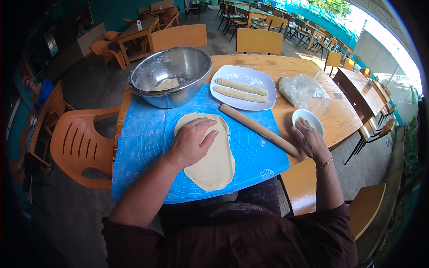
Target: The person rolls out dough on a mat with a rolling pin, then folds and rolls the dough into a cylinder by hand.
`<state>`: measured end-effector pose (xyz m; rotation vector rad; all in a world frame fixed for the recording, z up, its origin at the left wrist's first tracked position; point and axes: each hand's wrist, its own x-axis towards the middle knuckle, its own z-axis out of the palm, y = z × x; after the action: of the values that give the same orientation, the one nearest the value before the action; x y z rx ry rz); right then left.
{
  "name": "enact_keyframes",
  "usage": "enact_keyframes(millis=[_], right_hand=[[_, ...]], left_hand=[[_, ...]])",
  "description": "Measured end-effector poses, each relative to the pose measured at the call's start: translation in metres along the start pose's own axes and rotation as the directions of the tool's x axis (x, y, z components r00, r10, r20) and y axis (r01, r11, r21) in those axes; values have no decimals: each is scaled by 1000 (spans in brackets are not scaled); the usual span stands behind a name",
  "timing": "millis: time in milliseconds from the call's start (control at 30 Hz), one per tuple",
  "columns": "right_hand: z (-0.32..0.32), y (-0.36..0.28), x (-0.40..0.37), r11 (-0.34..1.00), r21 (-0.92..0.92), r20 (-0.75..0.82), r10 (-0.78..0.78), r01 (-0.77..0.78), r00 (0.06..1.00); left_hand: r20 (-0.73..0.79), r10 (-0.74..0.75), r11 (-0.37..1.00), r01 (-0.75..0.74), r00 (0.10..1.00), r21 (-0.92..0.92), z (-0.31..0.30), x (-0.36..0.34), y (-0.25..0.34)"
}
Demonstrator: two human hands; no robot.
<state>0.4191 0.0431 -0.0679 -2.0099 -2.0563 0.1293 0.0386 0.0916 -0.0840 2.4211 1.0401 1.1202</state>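
A flat, rolled-out sheet of dough lies on the blue baking mat. My left hand rests on its upper part, fingers stretched out and lying flat. Over on the right, my right hand reaches to a small white bowl. Its fingers are extended, with the tips inside the rim; what the bowl contains is mostly hidden. Between my hands a wooden rolling pin lies diagonally, its near end past the mat's edge.
Two dough strips lie on a floured white plate. A steel bowl with dough and flour stands at the back left. A clear plastic bag of white stuff sits at the back right. Chairs surround the wooden table.
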Motion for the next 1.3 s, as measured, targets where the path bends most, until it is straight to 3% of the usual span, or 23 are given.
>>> enact_keyframes(millis=[100,133,167,200,267,300,333,367,433,500,567,600,667,767,967,1067,1100,1267,1300], right_hand=[[-2,2,-4,991,136,-43,2,4,999],[4,6,-4,991,130,-204,53,-27,977],[2,7,-2,992,129,-195,44,-19,980],[-1,7,-1,930,364,-297,160,-43,941],[-4,17,3,684,729,-351,342,25,872],[-6,8,2,688,725,-343,331,24,879],[-11,-13,-2,492,865,-253,253,101,934],[-14,-36,-7,256,957,-182,152,139,971],[-11,-90,-17,318,941,-109,-46,118,993],[-5,-144,-30,530,843,47,-248,95,968],[17,-169,-33,642,681,136,-584,352,800],[28,-178,-32,642,681,137,-584,352,800],[51,-191,-27,618,232,117,-784,751,609],[66,-207,4,664,68,163,-744,745,648],[90,-235,46,738,-14,164,-664,674,730],[90,-228,18,608,92,123,-793,789,597],[83,-221,3,606,95,126,-794,789,595],[36,-190,-49,487,262,301,-862,833,408],[35,-184,-46,491,266,301,-860,830,412]], left_hand=[[-62,-23,998,26,998,52,-15,3,-6],[-105,-19,998,26,994,59,-21,5,-12],[-108,-32,997,38,994,60,-29,8,-16],[-164,-81,992,95,983,80,-40,10,-17],[-226,-143,982,167,964,92,-54,13,-29],[-216,-252,967,256,943,-11,-58,13,-38],[-195,-355,934,339,914,-112,-60,13,-45],[-200,-365,931,348,909,-113,-59,14,-52],[-90,-498,855,471,862,-215,-57,13,-64],[-92,-509,850,484,856,-208,-58,12,-64],[-89,-514,848,490,853,-203,-58,12,-60],[-81,-508,854,489,857,-180,-60,12,-56],[-75,-502,859,486,862,-163,-60,13,-51],[-84,-475,873,457,876,-170,-59,11,-49],[-138,-397,913,376,907,-157,-55,10,-50],[-141,-391,918,375,910,-126,-59,11,-46],[-157,-376,925,362,913,-113,-59,11,-45],[-128,-366,930,360,922,-66,-62,13,-41],[-128,-370,929,364,920,-69,-61,13,-42]])
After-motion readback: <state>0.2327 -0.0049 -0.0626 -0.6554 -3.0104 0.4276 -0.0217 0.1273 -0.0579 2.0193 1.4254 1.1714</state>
